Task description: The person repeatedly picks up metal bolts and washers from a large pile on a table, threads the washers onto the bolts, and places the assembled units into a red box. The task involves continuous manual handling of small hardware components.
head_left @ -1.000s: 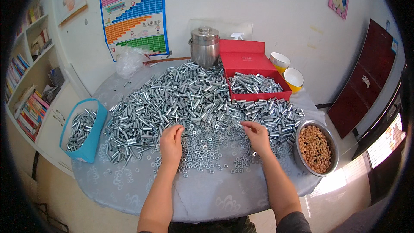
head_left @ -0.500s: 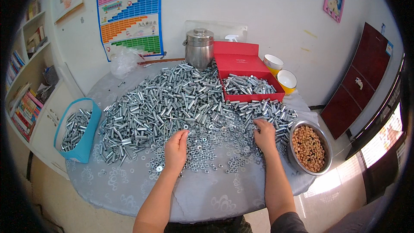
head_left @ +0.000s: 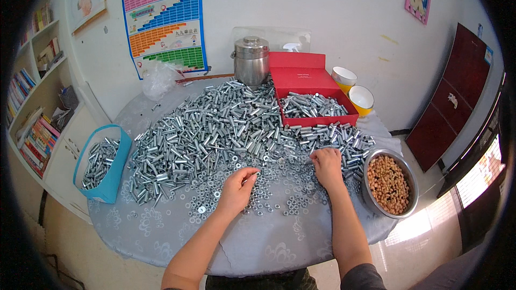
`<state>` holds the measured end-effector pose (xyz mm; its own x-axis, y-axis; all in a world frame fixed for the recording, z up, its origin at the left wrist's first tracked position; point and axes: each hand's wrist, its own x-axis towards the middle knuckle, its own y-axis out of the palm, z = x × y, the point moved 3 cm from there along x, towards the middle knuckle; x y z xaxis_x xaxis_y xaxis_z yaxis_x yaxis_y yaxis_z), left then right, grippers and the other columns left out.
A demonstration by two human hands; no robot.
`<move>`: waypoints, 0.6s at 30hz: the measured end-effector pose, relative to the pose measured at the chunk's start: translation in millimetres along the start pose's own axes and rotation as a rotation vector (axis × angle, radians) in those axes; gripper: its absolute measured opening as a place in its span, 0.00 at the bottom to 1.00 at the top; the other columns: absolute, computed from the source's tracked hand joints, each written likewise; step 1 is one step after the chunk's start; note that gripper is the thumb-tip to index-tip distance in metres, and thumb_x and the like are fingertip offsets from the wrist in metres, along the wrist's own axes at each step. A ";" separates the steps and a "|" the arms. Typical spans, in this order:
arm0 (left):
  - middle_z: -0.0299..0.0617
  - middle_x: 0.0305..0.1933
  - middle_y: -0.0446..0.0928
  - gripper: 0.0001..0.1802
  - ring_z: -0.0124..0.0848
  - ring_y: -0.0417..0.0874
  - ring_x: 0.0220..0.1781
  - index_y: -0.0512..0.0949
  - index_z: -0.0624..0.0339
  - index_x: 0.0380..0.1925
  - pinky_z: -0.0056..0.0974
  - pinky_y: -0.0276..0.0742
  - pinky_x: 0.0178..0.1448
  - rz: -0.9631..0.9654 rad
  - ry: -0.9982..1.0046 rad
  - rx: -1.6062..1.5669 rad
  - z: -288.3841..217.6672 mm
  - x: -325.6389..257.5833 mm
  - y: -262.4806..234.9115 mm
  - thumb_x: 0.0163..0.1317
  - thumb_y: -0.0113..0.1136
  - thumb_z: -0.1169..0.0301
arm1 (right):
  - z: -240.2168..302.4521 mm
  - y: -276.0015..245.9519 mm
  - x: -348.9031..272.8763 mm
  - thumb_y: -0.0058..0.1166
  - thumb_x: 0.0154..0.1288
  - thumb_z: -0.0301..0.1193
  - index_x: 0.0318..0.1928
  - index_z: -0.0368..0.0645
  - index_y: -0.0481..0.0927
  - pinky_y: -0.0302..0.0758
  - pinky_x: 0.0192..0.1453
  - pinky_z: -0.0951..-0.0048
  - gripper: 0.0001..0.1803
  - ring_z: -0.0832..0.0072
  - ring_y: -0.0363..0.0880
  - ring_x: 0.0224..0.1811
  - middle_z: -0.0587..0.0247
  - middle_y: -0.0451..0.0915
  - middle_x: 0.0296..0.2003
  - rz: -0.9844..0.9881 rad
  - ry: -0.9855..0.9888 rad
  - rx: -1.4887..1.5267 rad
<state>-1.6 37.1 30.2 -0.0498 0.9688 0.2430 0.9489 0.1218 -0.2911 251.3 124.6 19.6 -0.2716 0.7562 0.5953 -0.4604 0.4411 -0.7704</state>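
Over the near part of the metal pile, my left hand has its thumb and forefinger pinched together. Whatever sits between those fingertips is too small to make out. Small nuts and washers lie scattered beneath and around it. To its right, my right hand is at the edge of the heap with its fingers curled together; their tips are partly hidden, and I cannot see what they grip. Beyond both hands spreads a big heap of silvery metal sleeves.
A blue fabric bin with metal sleeves stands left. At the back are a lidded steel pot, a red box of metal parts, and two yellow-and-white bowls. A steel bowl of brownish nuts or beans sits right.
My left hand has moved right and slightly nearer me, away from the sleeves and over the nuts. My right hand has shifted a little left, its fingers drawn closer together.
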 end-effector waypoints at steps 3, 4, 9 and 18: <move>0.33 0.26 0.73 0.09 0.20 0.69 0.27 0.76 0.62 0.40 0.27 0.65 0.32 0.040 -0.004 -0.034 3.4 3.4 3.8 0.60 0.52 0.73 | 7.5 -2.6 -1.6 0.55 0.47 0.25 0.29 0.47 0.78 0.62 0.50 0.62 0.06 0.65 0.72 0.42 0.64 0.77 0.31 -0.049 -0.027 -0.016; 0.32 0.27 0.74 0.10 0.19 0.69 0.27 0.77 0.62 0.40 0.26 0.65 0.32 0.046 -0.030 -0.067 3.5 3.4 4.4 0.60 0.53 0.73 | 3.3 4.1 -5.0 0.55 0.47 0.25 0.29 0.46 0.78 0.62 0.50 0.62 0.06 0.66 0.72 0.41 0.65 0.77 0.31 -0.049 -0.028 -0.033; 0.32 0.30 0.77 0.10 0.17 0.70 0.29 0.79 0.60 0.40 0.25 0.67 0.34 0.009 -0.067 -0.149 8.9 -1.4 14.7 0.59 0.56 0.71 | -0.2 3.4 -6.6 0.55 0.47 0.25 0.31 0.47 0.78 0.62 0.50 0.62 0.07 0.66 0.72 0.40 0.65 0.77 0.30 0.019 0.029 -0.042; 0.29 0.27 0.74 0.09 0.14 0.65 0.25 0.78 0.60 0.39 0.22 0.61 0.29 -0.016 -0.100 -0.212 24.2 -9.8 15.7 0.61 0.53 0.71 | 3.4 4.7 -9.1 0.54 0.49 0.24 0.39 0.46 0.77 0.63 0.49 0.63 0.14 0.66 0.75 0.41 0.63 0.79 0.37 0.123 0.142 -0.046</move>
<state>6.2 34.7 0.9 -0.0858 0.9850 0.1500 0.9915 0.0992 -0.0841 248.7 118.2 11.3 -0.2003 0.8647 0.4606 -0.3914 0.3603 -0.8467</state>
